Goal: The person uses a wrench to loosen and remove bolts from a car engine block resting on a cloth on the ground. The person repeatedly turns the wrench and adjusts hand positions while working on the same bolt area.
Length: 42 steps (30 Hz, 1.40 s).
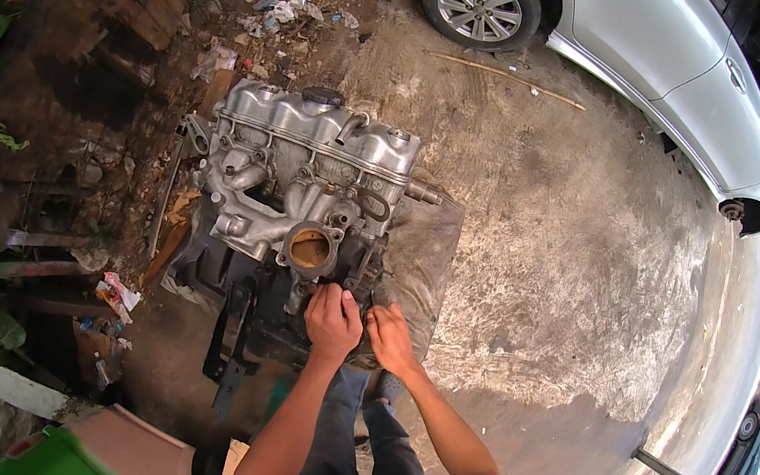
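A silver car engine (pixel 305 176) with a round throttle opening (pixel 310 248) sits on a dark sheet (pixel 424 244) on the ground. My left hand (pixel 332 321) presses its fingers against the engine's near lower side, just below the round opening. My right hand (pixel 391 337) rests beside it, fingers curled against the same dark part of the engine. Whether either hand holds a small part or tool is hidden by the fingers. A black bracket (pixel 235 339) hangs off the engine's near left.
A silver car (pixel 667 54) stands at the back right, its wheel (pixel 479 5) close to the engine. Litter and scrap wood (pixel 276 12) lie at the back left. A green and pink toy car (pixel 116 459) is near my legs. Concrete floor (pixel 574 268) spreads to the right.
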### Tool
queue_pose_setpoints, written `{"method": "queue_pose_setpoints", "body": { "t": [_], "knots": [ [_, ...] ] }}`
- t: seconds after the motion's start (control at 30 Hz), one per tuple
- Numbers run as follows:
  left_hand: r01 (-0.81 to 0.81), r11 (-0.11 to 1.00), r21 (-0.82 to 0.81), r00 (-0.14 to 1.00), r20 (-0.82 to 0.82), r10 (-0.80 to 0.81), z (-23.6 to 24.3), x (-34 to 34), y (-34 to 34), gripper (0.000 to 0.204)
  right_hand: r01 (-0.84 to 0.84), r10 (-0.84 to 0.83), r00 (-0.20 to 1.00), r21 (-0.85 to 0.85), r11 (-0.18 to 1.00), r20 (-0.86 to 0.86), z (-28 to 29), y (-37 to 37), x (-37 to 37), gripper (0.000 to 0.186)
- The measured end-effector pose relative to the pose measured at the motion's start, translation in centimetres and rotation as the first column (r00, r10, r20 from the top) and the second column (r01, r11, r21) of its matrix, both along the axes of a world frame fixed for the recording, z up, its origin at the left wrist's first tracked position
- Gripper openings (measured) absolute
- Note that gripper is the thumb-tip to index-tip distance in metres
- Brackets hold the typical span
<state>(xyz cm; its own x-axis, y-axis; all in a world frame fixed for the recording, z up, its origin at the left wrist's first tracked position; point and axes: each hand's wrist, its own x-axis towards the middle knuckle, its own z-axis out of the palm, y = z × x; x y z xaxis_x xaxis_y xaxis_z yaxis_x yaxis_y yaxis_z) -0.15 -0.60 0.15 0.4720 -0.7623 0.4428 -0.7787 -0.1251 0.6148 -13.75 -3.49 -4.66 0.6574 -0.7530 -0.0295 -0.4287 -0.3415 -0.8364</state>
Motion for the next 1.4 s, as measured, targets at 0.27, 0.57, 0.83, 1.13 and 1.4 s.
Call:
{"method": "queue_pose_setpoints", "body": {
  "t": [0.27, 0.57, 0.83, 1.13, 1.4],
  "knots": [
    [0.004, 1.000, -0.005, 0.999, -0.051, -0.004, 0.1, 0.1, 0.2, 0.027, 0.230, -0.217, 0.964, 0.071, 0.971, -0.154, 1.9, 1.0, -0.4, 0.015],
    [0.078, 0.993, 0.090, 0.974, -0.221, -0.057, 0.7, 0.8, 0.8, 0.024, 0.485, -0.429, 0.873, 0.325, 0.812, -0.231, 0.0, -2.3, -3.8, 0.024],
    [-0.066, 0.972, 0.228, 0.869, -0.466, 0.168, 1.9, 0.0, 1.2, 0.032, 0.191, -0.225, 0.974, 0.576, 0.795, -0.012, -2.3, -7.4, -5.3, 0.015],
    [-0.330, 0.905, 0.268, 0.837, -0.360, 0.412, 2.0, -2.7, 0.3, 0.028, 0.146, -0.175, 0.984, 0.673, 0.725, -0.024, -3.0, -11.4, -6.6, 0.018],
    [-0.437, 0.877, 0.200, 0.822, -0.308, 0.480, 1.4, -3.3, -0.5, 0.032, -0.004, -0.217, 0.972, 0.927, 0.376, 0.092, -3.9, -12.2, -5.4, 0.022]
  ]
}}
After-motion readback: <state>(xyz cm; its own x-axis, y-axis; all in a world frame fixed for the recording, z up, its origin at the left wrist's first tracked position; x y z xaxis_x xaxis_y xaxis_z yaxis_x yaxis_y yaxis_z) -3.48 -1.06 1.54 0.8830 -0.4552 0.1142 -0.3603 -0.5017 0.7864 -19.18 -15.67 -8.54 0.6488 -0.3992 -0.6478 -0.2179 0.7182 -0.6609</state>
